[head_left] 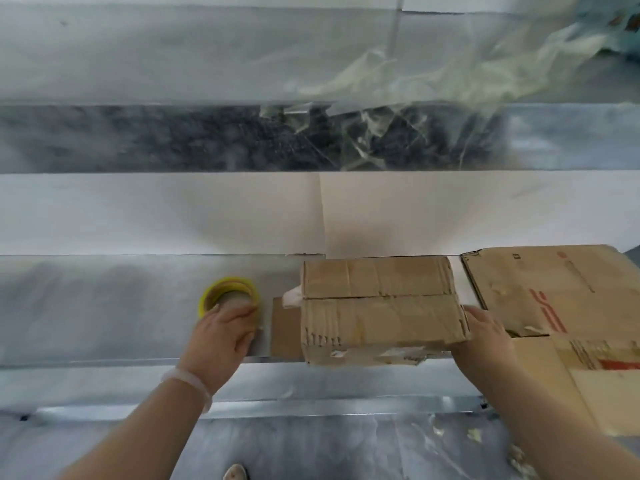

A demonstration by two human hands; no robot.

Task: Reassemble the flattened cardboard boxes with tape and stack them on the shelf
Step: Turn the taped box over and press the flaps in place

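Two bare forearms point(145, 420) come in from the lower edge and end in the bare left hand point(221, 336) and right hand point(485, 337). Just behind the left hand, a translucent whitish band point(188, 384) circles the wrist. Below the left hand, a pale beige shoe toe point(236, 472) shows.

Crumpled clear plastic film point(398, 98) top right; scraps point(473, 434) littering grey floor point(311, 452).
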